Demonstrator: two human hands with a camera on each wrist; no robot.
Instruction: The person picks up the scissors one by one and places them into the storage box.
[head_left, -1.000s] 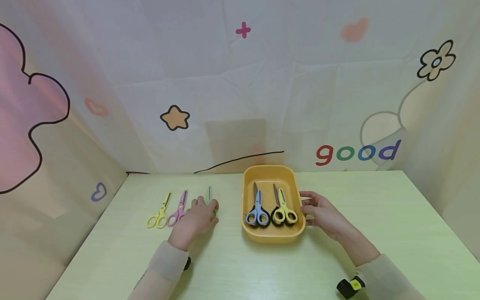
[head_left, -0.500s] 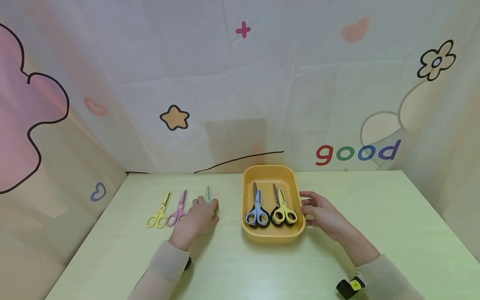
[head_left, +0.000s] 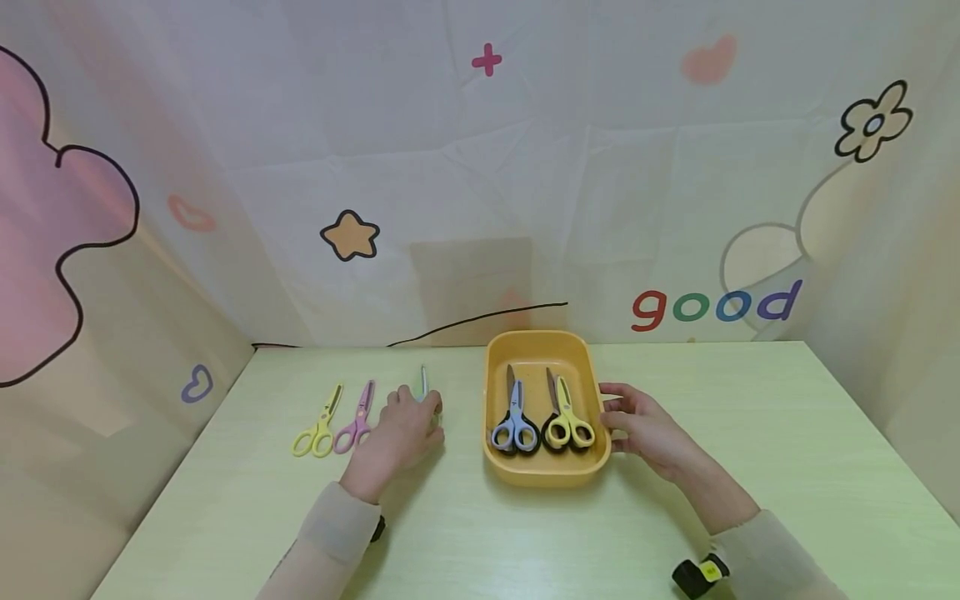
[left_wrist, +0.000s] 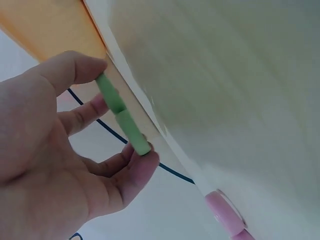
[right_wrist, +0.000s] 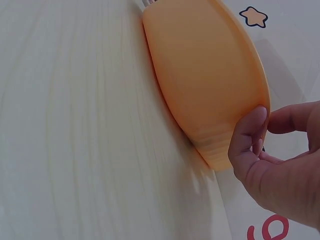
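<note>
Green-handled scissors (head_left: 423,383) are in my left hand (head_left: 397,433); its thumb and fingers pinch the handle loops, seen edge-on as two green pieces (left_wrist: 132,132) in the left wrist view. In the head view that hand covers most of the scissors, with the blades pointing away. My right hand (head_left: 648,433) holds the right side of a yellow tray (head_left: 547,477), its digits at the rim and outer wall (right_wrist: 210,65). Inside the tray lie blue scissors (head_left: 517,417) and yellow scissors (head_left: 567,417), each overlapping a black-handled pair.
Left of my left hand, pink scissors (head_left: 363,412) and another yellow pair of scissors (head_left: 321,427) lie side by side on the pale table (head_left: 480,542). A patterned curtain (head_left: 450,167) stands along the table's back edge and both sides.
My left hand has shifted slightly to the right with the green scissors, whose blades have moved right and away. The right hand and the tray stay where they were.
</note>
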